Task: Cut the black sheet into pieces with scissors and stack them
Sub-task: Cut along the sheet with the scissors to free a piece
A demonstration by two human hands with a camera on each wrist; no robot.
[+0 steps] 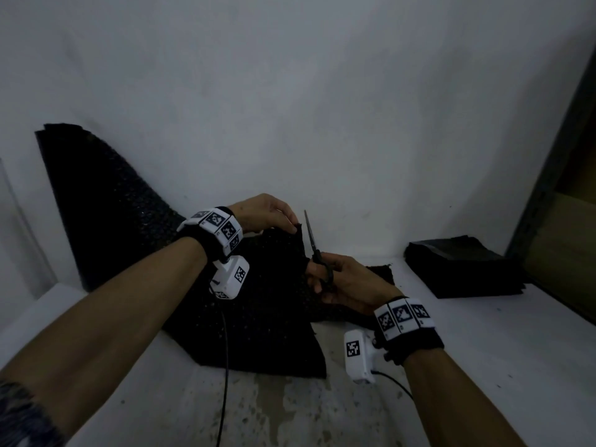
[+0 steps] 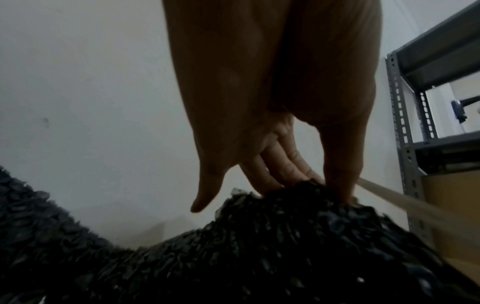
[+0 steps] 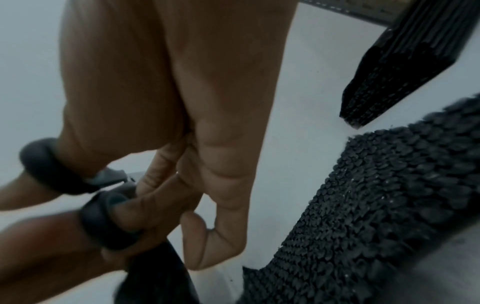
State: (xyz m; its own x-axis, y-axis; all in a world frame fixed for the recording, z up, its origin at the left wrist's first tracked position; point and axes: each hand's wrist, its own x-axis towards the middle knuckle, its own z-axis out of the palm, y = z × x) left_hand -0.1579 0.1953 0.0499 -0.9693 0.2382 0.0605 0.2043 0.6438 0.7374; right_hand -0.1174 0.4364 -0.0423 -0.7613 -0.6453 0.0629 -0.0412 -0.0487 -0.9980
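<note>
Head view: my left hand (image 1: 264,214) pinches the black sheet (image 1: 258,301) edge up. My right hand (image 1: 348,282) grips the scissors (image 1: 314,243), fingers through the handles.

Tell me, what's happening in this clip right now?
A person is cutting a bumpy black sheet on a white table. The left hand pinches the sheet's raised edge, while the right hand holds black scissors with the blades up beside that edge. A stack of black pieces already sits to the right.
</note>
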